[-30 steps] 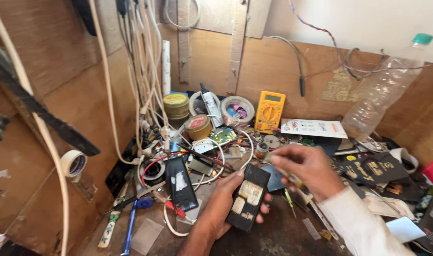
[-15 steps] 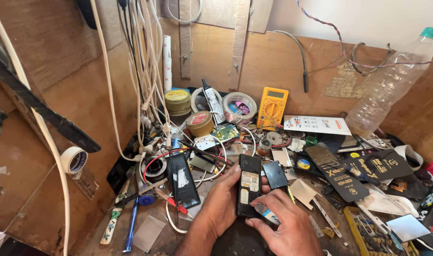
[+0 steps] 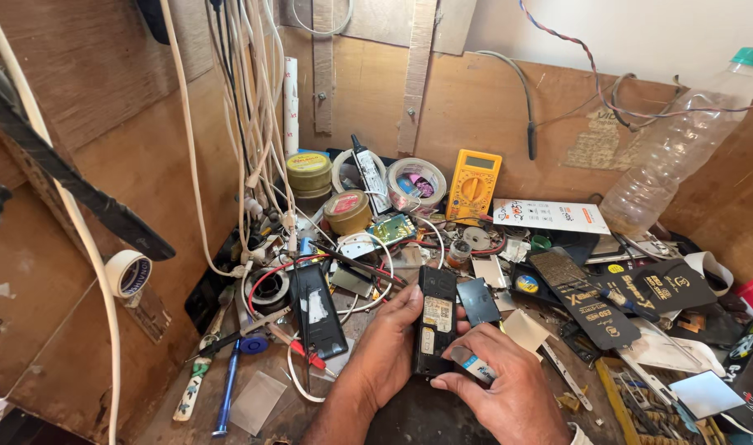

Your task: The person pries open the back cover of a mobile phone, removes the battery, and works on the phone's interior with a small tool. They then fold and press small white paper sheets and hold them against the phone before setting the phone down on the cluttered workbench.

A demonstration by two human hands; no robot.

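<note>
We see a small black phone (image 3: pixel 435 320) with its back cover off, near the middle of the messy bench. It stands long-ways, pointing far and near. The left hand (image 3: pixel 386 342) wraps around its left side and holds it tight. The right hand (image 3: pixel 504 381) presses on the near end of the phone. Its fingers close on a small flat piece with a white and blue label (image 3: pixel 474 365), which touches the phone's lower part.

Just to the right of the phone lies a dark square piece (image 3: pixel 479 301). Next to that lies a pale square of paper (image 3: pixel 526 330). To the left of the phone lies another black phone back (image 3: pixel 317 307), with red wires (image 3: pixel 271 275) curling beside it. A blue pen (image 3: pixel 227 390) lies near the left edge, beside a clear plastic square (image 3: pixel 257 402).

Farther back we see a yellow meter (image 3: pixel 473 184) leaning on the wooden wall. Left of it sit a white tub (image 3: pixel 417 183) and two round tins, one yellow-green (image 3: pixel 309 172) and one gold (image 3: pixel 347 211). A small green board (image 3: pixel 393 228) lies near the gold tin. Many white cables (image 3: pixel 257 124) hang down at the far left. A roll of white tape (image 3: pixel 128 273) sits on the left wall.

On the right, an empty plastic bottle (image 3: pixel 673 152) with a green cap leans on the wall. Flat black packets (image 3: pixel 591 297) lie spread out below it.
</note>
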